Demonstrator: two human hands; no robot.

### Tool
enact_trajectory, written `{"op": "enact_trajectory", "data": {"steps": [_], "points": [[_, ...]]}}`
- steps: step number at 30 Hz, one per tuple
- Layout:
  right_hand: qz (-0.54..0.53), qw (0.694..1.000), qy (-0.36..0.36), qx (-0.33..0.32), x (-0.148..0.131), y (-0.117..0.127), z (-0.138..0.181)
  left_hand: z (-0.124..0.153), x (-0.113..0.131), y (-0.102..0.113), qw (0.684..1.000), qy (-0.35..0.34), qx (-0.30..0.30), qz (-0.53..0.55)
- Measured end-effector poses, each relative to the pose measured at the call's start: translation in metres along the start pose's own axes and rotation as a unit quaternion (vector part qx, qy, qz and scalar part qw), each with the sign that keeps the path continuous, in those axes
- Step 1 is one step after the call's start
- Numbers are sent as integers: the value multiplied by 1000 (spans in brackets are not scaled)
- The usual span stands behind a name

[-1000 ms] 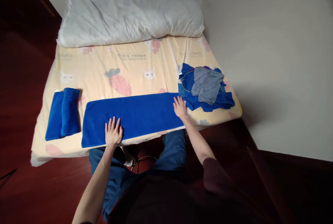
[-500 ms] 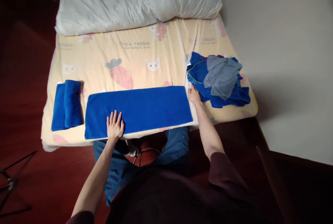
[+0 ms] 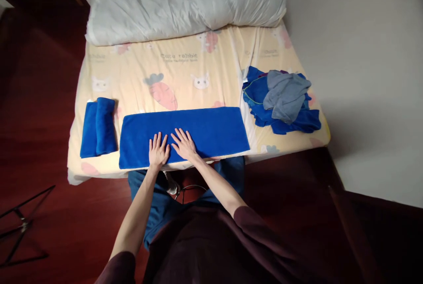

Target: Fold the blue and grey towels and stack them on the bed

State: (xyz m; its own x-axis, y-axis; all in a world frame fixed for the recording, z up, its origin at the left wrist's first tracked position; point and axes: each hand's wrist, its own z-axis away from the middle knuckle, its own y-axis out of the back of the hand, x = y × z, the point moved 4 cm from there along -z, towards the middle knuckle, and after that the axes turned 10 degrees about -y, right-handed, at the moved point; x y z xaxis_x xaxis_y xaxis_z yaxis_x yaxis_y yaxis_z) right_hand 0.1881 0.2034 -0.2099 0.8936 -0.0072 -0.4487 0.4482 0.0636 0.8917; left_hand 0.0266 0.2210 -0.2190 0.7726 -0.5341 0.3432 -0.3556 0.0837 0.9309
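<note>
A long blue towel [image 3: 211, 130] lies flat along the near edge of the bed [image 3: 198, 77], folded into a narrow strip. My left hand [image 3: 157, 151] rests flat on it with fingers spread, left of its middle. My right hand [image 3: 183, 144] lies flat beside it, fingers stretched out, nearly touching the left hand. Both hands hold nothing. To the left sit two rolled or folded blue towels [image 3: 98, 126], side by side.
A heap of blue and grey cloths [image 3: 281, 100] lies at the bed's right. A white pillow or duvet [image 3: 185, 0] covers the far end. The sheet is cream with carrot and rabbit prints. Dark red floor surrounds the bed; a thin black stand [image 3: 20, 226] shows at lower left.
My right hand has slid from the towel's right end to its middle, beside my left hand. The left hand has stayed on the towel. The view has shifted slightly.
</note>
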Motion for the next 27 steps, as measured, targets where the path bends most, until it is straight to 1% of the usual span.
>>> {"op": "enact_trajectory", "data": {"steps": [3, 6, 9, 12, 14, 16, 19, 22, 24, 25, 27], "points": [[13, 999, -32, 16, 43, 16, 8, 8, -16, 6, 999, 30, 23, -8], [35, 995, -82, 38, 99, 38, 22, 19, -38, 16, 996, 78, 49, -15], [68, 984, -152, 68, 160, 61, 46, 30, -62, 27, 989, 125, 72, -15], [106, 963, -228, 100, 216, 81, 75, 40, -83, 36, 981, 168, 92, -18], [124, 953, -251, 113, 243, 89, 91, 44, -94, 40, 977, 187, 100, -25], [134, 950, -254, 121, 261, 93, 102, 47, -101, 42, 974, 197, 103, -34], [135, 950, -253, 127, 270, 94, 108, 50, -106, 42, 973, 203, 98, -42], [132, 946, -264, 132, 262, 95, 104, 50, -103, 44, 974, 203, 91, -43], [125, 946, -263, 145, 241, 97, 95, 44, -90, 44, 978, 183, 90, -41], [118, 948, -252, 153, 225, 97, 87, 37, -79, 43, 982, 162, 88, -39], [96, 962, -204, 157, 180, 89, 64, 18, -48, 36, 992, 100, 74, -29]]}}
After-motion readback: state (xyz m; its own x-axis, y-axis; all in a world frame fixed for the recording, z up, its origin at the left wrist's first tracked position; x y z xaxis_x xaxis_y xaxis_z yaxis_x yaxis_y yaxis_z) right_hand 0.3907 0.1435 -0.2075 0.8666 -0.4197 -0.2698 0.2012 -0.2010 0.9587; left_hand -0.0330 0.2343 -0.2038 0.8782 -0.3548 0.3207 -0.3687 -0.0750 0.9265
